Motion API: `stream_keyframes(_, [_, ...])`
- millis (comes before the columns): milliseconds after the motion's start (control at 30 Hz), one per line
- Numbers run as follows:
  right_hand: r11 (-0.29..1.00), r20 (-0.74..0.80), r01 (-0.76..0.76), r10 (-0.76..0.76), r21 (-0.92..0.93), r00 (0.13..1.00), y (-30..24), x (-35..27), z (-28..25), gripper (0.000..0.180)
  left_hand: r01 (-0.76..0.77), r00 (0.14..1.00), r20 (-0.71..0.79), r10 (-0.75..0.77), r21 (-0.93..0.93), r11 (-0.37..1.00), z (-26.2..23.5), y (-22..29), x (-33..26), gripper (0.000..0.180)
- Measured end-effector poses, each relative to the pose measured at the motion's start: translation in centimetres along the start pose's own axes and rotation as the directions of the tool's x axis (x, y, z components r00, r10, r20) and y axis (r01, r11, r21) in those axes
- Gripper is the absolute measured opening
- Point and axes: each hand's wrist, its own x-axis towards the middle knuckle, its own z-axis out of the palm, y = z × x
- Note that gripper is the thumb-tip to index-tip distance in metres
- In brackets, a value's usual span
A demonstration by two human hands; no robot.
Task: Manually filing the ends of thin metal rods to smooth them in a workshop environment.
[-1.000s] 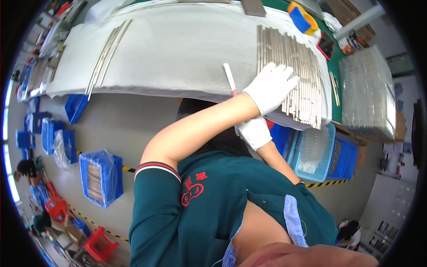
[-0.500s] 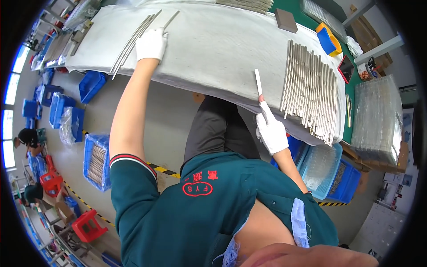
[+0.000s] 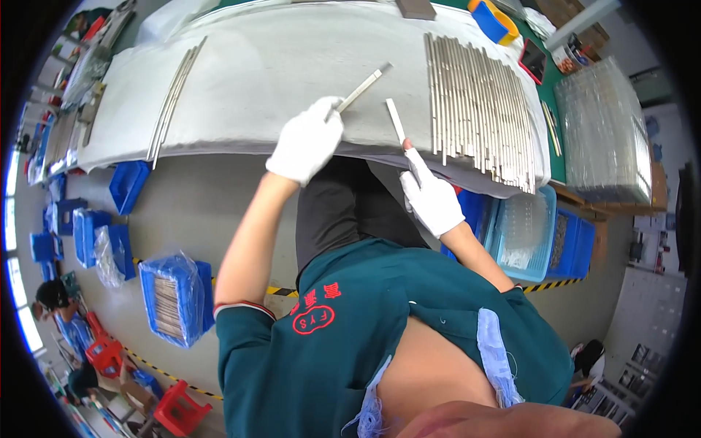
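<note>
Moved: left hand (image 3: pixel 307 142) pulled back from the far-left rod bundle to the counter's near edge, now carrying one strip; right hand barely shifted.
Left hand: white glove, fingers closed around the lower end of a flat metal strip (image 3: pixel 363 88); strip slants up and to the right over the counter.
Right hand: (image 3: pixel 431 197) white glove, closed on the lower end of a second strip (image 3: pixel 395 120); that strip points up, tilted slightly left, over the counter's near edge.
Strips: tips near each other but apart, both just left of the rod row.
Rod row: (image 3: pixel 478 102) many thin metal rods lying side by side on the counter's right part, just right of the right-hand strip.
Rod bundle: (image 3: pixel 172 98) few long rods lying together on the counter's left part, well apart from both hands.
Counter: (image 3: pixel 277 66) covered in a grey-white sheet, curved by the lens.
Clear trays: (image 3: pixel 602 131) stacked at the counter's right end.
Blue bins: (image 3: pixel 175 299) one on the floor at left holds bagged metal parts; more bins (image 3: pixel 533 233) under the counter at right.
Person: teal shirt, seated at the counter, forearms reaching up from below.
</note>
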Motion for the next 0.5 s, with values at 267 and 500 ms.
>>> stream_keyframes(267, [0.985, 0.159, -0.024, 0.052, -0.169, 0.986, -0.7, -0.3, -2.0, 0.015, 0.457, 0.878, 0.327, -0.349, -0.358, 0.814, 0.0, 2.9, -5.1, 0.028])
stream_keyframes(500, [0.954, 0.068, -0.245, 0.237, 0.172, 0.969, -0.7, -1.7, -2.6, 0.044, 0.384, 0.911, 0.267, -0.313, -0.278, 0.880, 0.3, 1.9, -6.0, 0.025])
